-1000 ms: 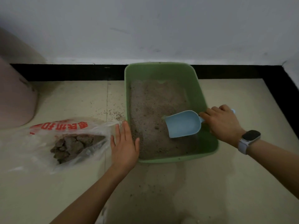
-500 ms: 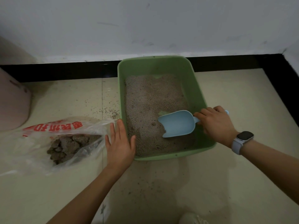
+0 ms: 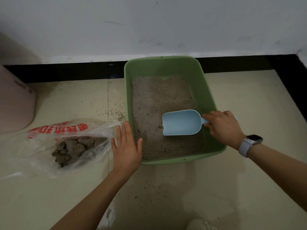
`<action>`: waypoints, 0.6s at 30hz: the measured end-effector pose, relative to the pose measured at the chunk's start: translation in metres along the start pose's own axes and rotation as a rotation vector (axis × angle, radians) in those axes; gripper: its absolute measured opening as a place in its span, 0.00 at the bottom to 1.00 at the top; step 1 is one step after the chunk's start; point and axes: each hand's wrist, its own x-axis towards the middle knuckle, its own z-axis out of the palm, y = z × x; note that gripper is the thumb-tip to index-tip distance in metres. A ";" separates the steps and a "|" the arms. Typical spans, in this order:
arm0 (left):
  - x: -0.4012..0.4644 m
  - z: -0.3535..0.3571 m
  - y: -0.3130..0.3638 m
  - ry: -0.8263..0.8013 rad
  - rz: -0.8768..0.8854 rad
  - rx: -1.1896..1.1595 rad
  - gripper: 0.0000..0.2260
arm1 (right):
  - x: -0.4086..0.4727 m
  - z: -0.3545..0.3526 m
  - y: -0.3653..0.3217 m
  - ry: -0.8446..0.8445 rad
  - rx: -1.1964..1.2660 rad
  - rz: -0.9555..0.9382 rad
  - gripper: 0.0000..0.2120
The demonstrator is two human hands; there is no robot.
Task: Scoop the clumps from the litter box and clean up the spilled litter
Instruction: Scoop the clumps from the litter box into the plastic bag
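A green litter box (image 3: 207,90) stands on the tiled floor against the wall, with grey litter (image 3: 157,100) spread over its bottom. My right hand (image 3: 222,126) grips the handle of a light blue scoop (image 3: 181,122), whose mouth rests on the litter in the box's near right part. My left hand (image 3: 127,146) lies flat with fingers apart against the box's near left corner, holding nothing. To its left a clear plastic bag (image 3: 49,146) with red print holds dark grey clumps (image 3: 73,148). Spilled litter grains (image 3: 114,113) dot the floor left of the box.
A pale pink container (image 3: 15,103) stands at the far left. A black baseboard (image 3: 74,72) runs along the white wall and down the right side. More scattered grains (image 3: 154,188) lie on the floor in front of the box. A pale object (image 3: 199,224) shows at the bottom edge.
The scoop and my right hand have shifted a little to the left over the litter. My left hand stays flat at the box corner.
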 end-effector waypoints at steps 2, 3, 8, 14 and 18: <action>0.000 0.000 0.000 0.001 0.001 -0.004 0.30 | 0.002 0.000 -0.003 -0.010 -0.003 -0.005 0.13; -0.001 0.000 0.000 0.002 0.002 -0.005 0.30 | 0.004 0.000 -0.004 -0.012 -0.002 -0.005 0.14; -0.001 0.000 -0.001 -0.003 0.005 -0.016 0.30 | 0.015 0.004 -0.022 -0.085 0.031 0.000 0.16; 0.000 0.000 -0.002 -0.009 0.008 -0.021 0.30 | 0.027 0.015 -0.040 -0.160 0.096 0.003 0.17; 0.001 0.002 -0.005 -0.002 0.013 -0.008 0.30 | 0.023 0.011 -0.029 -0.140 0.151 0.043 0.17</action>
